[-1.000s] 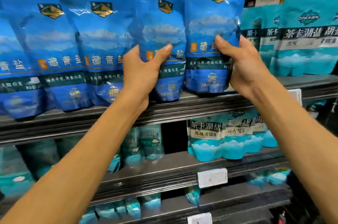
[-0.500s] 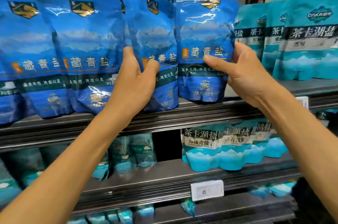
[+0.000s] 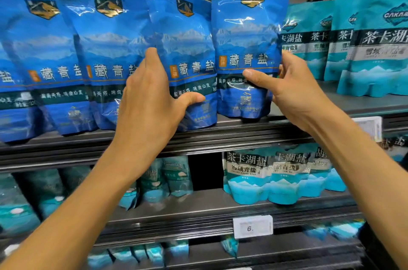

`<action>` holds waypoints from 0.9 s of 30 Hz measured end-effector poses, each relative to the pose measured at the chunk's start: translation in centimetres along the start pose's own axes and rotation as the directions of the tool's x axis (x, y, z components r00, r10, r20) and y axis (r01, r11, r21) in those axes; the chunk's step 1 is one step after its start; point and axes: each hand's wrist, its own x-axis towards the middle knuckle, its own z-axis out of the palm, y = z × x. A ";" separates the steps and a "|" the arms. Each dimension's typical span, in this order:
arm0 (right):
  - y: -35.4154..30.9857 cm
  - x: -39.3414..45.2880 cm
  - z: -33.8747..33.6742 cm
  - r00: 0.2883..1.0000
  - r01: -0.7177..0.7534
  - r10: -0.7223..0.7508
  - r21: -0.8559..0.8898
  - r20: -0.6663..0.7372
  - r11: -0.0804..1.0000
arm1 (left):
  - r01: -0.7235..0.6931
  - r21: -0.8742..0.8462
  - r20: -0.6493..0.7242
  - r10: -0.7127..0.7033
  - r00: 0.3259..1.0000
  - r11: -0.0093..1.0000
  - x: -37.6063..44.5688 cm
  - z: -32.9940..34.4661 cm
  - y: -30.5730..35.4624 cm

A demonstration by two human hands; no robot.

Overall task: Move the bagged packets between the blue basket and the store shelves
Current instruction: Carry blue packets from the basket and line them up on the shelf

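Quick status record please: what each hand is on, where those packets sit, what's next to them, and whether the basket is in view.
left hand: grips the second blue packet from the right, thumb across its front
right hand: grips the rightmost blue packet, thumb in front, fingers behind its right edge
packet position: both upright on the top shelf
neighbours: more blue packets to the left, teal packets to the right
lower shelf: smaller teal packets
price tag: reads 6
blue basket: not in view
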 end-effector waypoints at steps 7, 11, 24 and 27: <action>0.1 0.4 0.3 1.000 -0.011 0.010 -0.038 -0.015 0.999 | -0.037 0.006 -0.004 0.037 0.999 0.999 0.5 -0.9 -1.6; -0.2 0.3 0.3 1.000 -0.015 0.015 -0.024 0.009 1.000 | -0.041 0.052 0.006 0.040 0.999 0.998 0.6 -1.3 -2.3; -0.1 0.1 1.6 1.000 -0.001 -0.002 -0.120 -0.025 0.993 | 0.053 -0.070 0.105 -0.046 0.993 0.996 0.3 -1.0 -4.2; -0.1 0.0 1.7 1.000 0.002 -0.006 -0.161 -0.021 0.987 | 0.026 -0.036 0.108 -0.022 0.994 0.999 0.2 -0.8 -3.8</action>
